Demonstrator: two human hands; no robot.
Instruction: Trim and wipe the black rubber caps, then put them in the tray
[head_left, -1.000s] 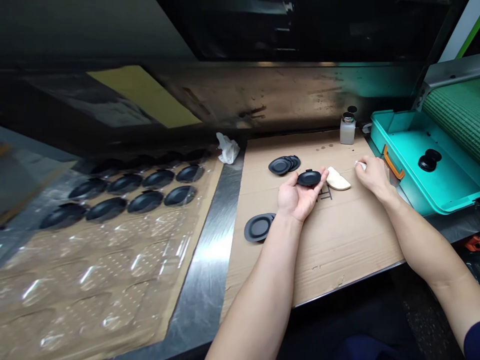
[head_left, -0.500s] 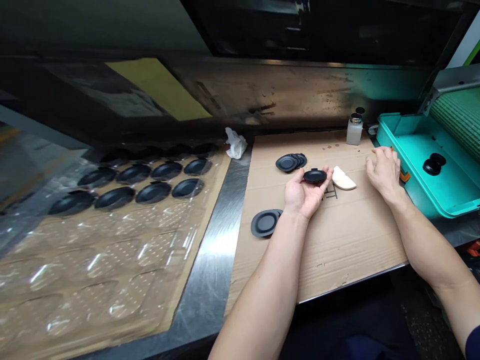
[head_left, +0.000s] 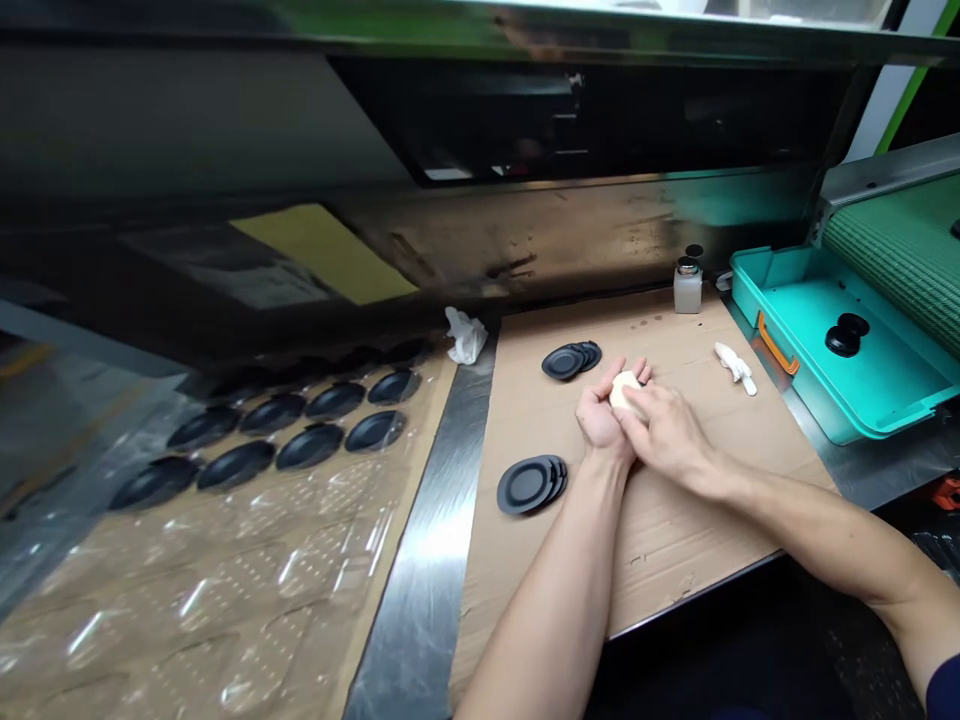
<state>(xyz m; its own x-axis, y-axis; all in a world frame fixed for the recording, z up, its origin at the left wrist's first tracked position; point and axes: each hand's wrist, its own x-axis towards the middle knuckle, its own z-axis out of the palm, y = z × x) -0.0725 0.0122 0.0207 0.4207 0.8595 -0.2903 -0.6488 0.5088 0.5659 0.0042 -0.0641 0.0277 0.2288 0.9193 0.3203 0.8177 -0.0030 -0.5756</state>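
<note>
My left hand is palm up with its fingers curled, cradling the black oval piece seen in it a moment ago, now covered. Over that palm my right hand grips a cream sponge and presses it down into the left hand. Just behind the hands lies a small fanned stack of black oval pieces on the cardboard sheet. Another overlapping stack of black oval pieces rests nearer, left of my left forearm.
On the left, a clear moulded tray carries rows of black oval pieces. A crumpled white tissue, a pump bottle and a small white crumpled item lie around. At right stands a teal bin beside a green conveyor belt.
My right hand has left the bin's edge, picked up the sponge and brought it onto my left palm. The white crumpled item has come into sight. The view has tilted upward.
</note>
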